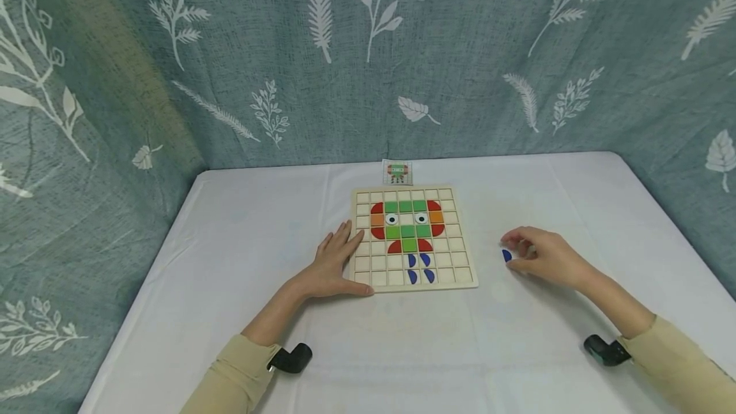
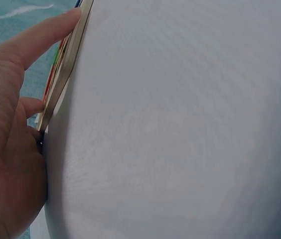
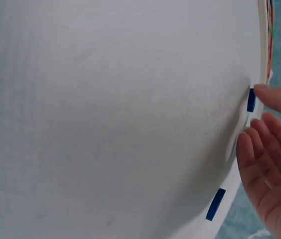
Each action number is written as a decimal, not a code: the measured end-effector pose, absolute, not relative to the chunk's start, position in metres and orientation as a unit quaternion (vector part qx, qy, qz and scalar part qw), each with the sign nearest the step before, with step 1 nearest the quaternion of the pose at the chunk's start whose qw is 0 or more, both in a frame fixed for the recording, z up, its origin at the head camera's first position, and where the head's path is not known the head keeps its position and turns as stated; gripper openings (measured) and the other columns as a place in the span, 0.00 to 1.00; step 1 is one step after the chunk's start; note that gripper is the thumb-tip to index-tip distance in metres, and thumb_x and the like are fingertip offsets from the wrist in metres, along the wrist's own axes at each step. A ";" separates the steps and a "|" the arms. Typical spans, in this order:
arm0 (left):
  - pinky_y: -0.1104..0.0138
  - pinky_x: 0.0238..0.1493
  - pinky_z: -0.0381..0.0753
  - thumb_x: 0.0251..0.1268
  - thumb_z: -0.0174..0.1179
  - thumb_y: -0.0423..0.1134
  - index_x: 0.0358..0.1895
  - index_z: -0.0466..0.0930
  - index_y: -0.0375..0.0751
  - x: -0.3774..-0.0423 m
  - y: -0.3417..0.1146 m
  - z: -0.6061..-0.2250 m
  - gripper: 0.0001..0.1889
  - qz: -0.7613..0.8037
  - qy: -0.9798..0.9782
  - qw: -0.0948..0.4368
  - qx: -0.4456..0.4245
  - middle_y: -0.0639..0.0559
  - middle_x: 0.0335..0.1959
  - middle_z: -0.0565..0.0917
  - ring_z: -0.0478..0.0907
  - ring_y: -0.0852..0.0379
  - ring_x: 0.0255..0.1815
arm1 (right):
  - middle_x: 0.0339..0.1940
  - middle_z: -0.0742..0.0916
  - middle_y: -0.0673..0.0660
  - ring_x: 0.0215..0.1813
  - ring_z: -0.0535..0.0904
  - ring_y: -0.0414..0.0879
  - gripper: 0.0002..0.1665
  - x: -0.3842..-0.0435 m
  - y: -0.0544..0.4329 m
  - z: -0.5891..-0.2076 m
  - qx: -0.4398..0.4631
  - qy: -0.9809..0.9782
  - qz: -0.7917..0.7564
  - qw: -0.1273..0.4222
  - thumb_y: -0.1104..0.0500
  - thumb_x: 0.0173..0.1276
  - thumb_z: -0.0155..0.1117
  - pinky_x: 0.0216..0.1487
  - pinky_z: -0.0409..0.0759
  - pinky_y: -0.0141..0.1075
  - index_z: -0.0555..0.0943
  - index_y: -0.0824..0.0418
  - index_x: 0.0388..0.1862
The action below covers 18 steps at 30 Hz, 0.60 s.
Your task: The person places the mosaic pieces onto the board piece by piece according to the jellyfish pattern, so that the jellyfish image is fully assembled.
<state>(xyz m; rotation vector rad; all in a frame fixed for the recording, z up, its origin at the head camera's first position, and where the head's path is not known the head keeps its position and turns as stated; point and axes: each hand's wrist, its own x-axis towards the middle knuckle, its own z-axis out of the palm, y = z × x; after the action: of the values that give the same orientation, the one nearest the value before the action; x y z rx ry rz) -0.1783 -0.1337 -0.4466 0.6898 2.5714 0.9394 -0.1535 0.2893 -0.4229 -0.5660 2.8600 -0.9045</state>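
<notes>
My left hand [image 1: 332, 268] rests spread at the lower left corner of a wooden grid board [image 1: 457, 260]. Its thumb touches the front edge and its fingers the left edge. On the board lies a pattern of green, red and orange pieces with two eye tiles [image 1: 421, 218] and several blue half-round pieces [image 1: 425, 259] below. To the right of the board, my right hand [image 1: 546, 255] hovers with fingers and thumb apart around a loose blue half-round piece [image 1: 506, 255]. The right wrist view has the thumb tip against that piece, and a second blue piece [image 3: 215, 204] on the table.
A small pattern card [image 1: 397, 172] stands behind the board, showing a similar coloured figure. White cloth [image 1: 276, 222] covers the table. A blue-green curtain with white leaf prints [image 1: 471, 82] hangs along the back and sides. Both wrists carry a black device [image 1: 293, 358].
</notes>
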 end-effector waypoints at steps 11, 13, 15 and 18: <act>0.51 0.74 0.28 0.45 0.75 0.58 0.78 0.46 0.39 -0.179 -0.134 -0.447 0.61 0.329 0.899 0.158 0.244 0.42 0.79 0.34 0.28 0.48 0.79 | 0.43 0.86 0.53 0.40 0.79 0.43 0.18 -0.156 0.280 -0.426 -0.218 0.918 -0.329 0.034 0.69 0.58 0.72 0.40 0.81 0.34 0.82 0.63 0.48; 0.51 0.74 0.28 0.45 0.75 0.58 0.78 0.46 0.39 -0.179 -0.134 -0.447 0.61 0.328 0.899 0.158 0.244 0.42 0.79 0.34 0.28 0.48 0.79 | 0.42 0.86 0.52 0.40 0.79 0.43 0.18 -0.157 0.270 -0.426 -0.218 0.915 -0.338 0.036 0.68 0.58 0.73 0.40 0.81 0.34 0.83 0.62 0.49; 0.51 0.74 0.28 0.45 0.75 0.58 0.78 0.46 0.39 -0.179 -0.135 -0.448 0.61 0.328 0.899 0.157 0.245 0.42 0.79 0.34 0.28 0.48 0.79 | 0.43 0.85 0.51 0.41 0.79 0.43 0.19 -0.160 0.255 -0.426 -0.221 0.909 -0.351 0.045 0.67 0.59 0.73 0.41 0.82 0.34 0.82 0.62 0.50; 0.51 0.74 0.28 0.45 0.75 0.57 0.78 0.46 0.39 -0.179 -0.135 -0.447 0.61 0.329 0.898 0.157 0.246 0.41 0.79 0.34 0.28 0.48 0.79 | 0.42 0.85 0.50 0.41 0.78 0.42 0.18 -0.164 0.226 -0.424 -0.236 0.896 -0.371 0.060 0.65 0.59 0.73 0.41 0.82 0.34 0.83 0.60 0.49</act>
<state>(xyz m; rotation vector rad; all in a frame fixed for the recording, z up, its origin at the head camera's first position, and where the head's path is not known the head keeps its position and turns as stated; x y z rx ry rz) -0.1788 -0.1350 -0.4473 0.7048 2.5697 0.9403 -0.1636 0.2257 -0.4241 -0.7131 2.7118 -1.1238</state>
